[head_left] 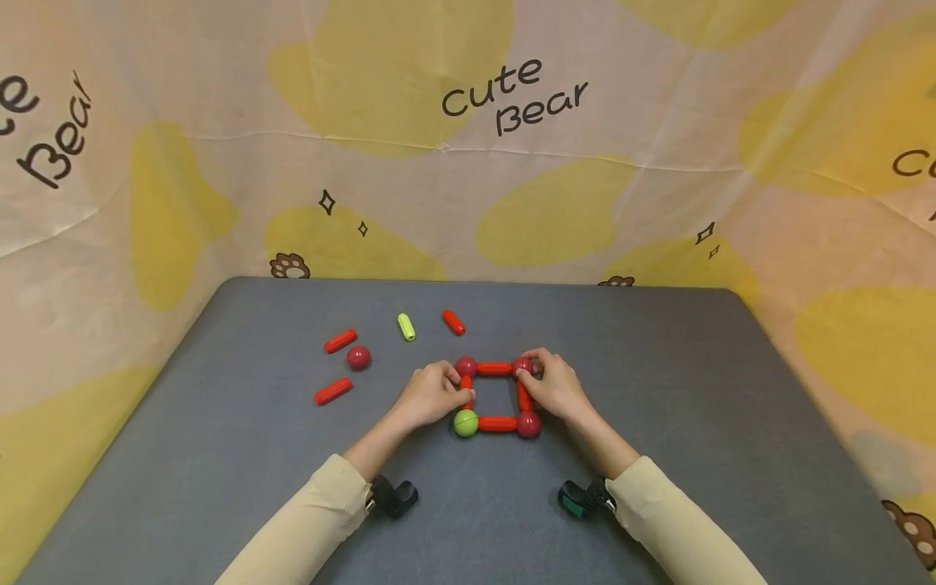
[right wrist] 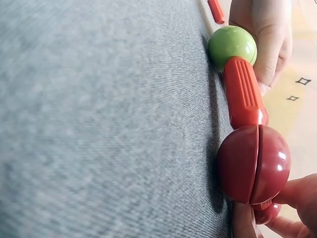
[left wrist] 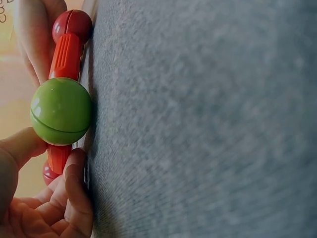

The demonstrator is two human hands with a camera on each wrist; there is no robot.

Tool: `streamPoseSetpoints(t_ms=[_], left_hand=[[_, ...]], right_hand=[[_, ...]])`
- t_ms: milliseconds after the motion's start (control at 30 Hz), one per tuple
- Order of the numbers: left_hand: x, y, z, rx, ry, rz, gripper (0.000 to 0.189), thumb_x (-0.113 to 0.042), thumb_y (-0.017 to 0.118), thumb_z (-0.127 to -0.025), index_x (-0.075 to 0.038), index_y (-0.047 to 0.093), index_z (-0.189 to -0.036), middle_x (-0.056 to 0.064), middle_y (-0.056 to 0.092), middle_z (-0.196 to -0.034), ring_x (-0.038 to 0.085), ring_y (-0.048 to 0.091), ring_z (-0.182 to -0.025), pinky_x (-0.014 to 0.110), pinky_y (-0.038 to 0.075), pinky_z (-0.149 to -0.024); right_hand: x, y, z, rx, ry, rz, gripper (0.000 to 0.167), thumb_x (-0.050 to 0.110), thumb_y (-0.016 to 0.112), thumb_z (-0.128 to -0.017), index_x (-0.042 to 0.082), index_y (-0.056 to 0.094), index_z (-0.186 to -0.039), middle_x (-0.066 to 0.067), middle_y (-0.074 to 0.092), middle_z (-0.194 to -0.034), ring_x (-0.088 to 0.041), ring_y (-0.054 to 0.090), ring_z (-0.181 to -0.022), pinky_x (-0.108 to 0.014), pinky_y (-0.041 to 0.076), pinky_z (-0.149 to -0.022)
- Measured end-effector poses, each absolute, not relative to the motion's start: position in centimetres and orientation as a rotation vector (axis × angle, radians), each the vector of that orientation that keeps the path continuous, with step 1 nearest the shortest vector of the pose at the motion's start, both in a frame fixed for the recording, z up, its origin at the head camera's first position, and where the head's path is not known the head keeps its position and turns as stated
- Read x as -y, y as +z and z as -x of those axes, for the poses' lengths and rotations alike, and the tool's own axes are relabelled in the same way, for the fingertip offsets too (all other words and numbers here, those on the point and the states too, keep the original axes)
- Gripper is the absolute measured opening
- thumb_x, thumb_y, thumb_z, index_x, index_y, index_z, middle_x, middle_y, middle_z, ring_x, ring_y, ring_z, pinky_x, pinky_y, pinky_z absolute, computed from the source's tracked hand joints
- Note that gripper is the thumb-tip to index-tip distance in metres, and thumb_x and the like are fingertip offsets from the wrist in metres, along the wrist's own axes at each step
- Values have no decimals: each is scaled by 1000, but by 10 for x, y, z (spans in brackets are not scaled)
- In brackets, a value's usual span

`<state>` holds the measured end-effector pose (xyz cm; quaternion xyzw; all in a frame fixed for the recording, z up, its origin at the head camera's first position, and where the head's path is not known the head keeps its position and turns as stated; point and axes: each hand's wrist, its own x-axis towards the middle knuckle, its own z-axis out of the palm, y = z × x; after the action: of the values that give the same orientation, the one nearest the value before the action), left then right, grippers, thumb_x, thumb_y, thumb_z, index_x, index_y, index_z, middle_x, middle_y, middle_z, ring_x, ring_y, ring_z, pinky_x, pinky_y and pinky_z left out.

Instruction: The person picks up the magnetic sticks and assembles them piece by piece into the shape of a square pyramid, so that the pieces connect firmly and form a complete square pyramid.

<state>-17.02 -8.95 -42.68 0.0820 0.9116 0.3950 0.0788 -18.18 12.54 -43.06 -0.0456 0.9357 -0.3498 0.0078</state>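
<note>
A flat square of red rods and balls lies on the grey table (head_left: 497,504), with a green ball (head_left: 465,422) at its near left corner and dark red balls at the others. A red rod (head_left: 497,424) forms its near side. My left hand (head_left: 427,396) pinches the left side rod between thumb and fingers, just beyond the green ball (left wrist: 61,111). At the far right corner, my right hand (head_left: 559,390) grips the red ball (head_left: 522,366), thumb beside the adjoining rod. The near right red ball (right wrist: 253,164) partly hides that grip in the right wrist view.
Left of the square lie a loose red ball (head_left: 358,357) and two red rods, one farther (head_left: 340,340) and one nearer (head_left: 333,391). A yellow-green rod (head_left: 406,327) and another red rod (head_left: 453,322) lie toward the back. Patterned cloth (head_left: 541,203) hangs behind the table.
</note>
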Motion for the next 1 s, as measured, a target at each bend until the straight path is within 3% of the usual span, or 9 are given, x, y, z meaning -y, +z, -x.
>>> streamPoseSetpoints(t_ms=[367,433,667,1000], left_hand=[[92,-427,174,-2729,1185,-217,29,-29,71,-78,-5,62,-92,-1,59,-63,10,52,-55,24,39,-52],[93,-426,172,-2734,1186,-222,28,-28,69,-80,-5,63,-93,-1,59,-63,10,51,-55,24,39,-52],[104,-425,166,-2750,1180,-331,20,-24,66,-82,-8,64,-93,-4,59,-69,9,51,-57,25,41,-54],[138,-408,151,-2782,1149,-540,20,-21,64,-84,-9,65,-100,-7,62,-78,8,56,-66,23,45,-58]], right_hand=[[-125,-427,182,-2885,-1130,75,39,26,61,-87,4,57,-119,-14,61,-98,-27,57,-89,-42,47,-77],[-126,-426,179,-2868,-1123,76,42,27,61,-87,4,54,-121,-13,61,-98,-25,58,-85,-40,47,-74],[-125,-424,173,-2759,-1173,42,49,25,63,-85,7,47,-128,-6,62,-84,-12,55,-47,-27,45,-51],[-126,-426,175,-2720,-1206,21,48,23,63,-85,8,47,-128,-4,61,-77,-12,53,-45,-27,45,-46]])
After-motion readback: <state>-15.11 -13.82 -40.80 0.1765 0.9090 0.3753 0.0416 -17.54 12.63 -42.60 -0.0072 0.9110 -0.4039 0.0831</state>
